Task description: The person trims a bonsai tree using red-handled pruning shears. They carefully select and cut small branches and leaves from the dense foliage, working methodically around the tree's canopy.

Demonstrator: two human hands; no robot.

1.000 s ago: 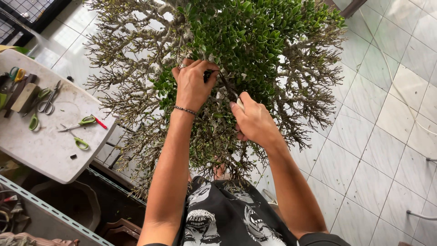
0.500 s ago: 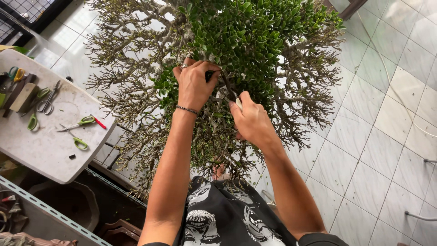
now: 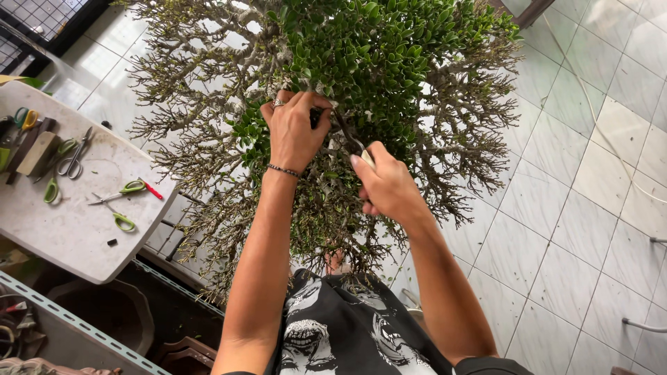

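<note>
**Trimming a bonsai, partway through**

The left hand (image 3: 295, 132) is pinching a twig of the bonsai tree (image 3: 361, 83), fingers pressed together. The right hand (image 3: 389, 184) is closing around dark shears (image 3: 345, 132). Outer branches are showing bare (apparently done); the dense green centre is looking untrimmed. Spare scissors (image 3: 114, 198) are lying on the side table (image 3: 69, 236).

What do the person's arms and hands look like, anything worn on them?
Both forearms are bare, with no sleeves showing. The left hand wears a ring on one finger and a thin dark beaded bracelet at the wrist. The right hand shows no ring, watch or band. No gloves on either hand.
</note>
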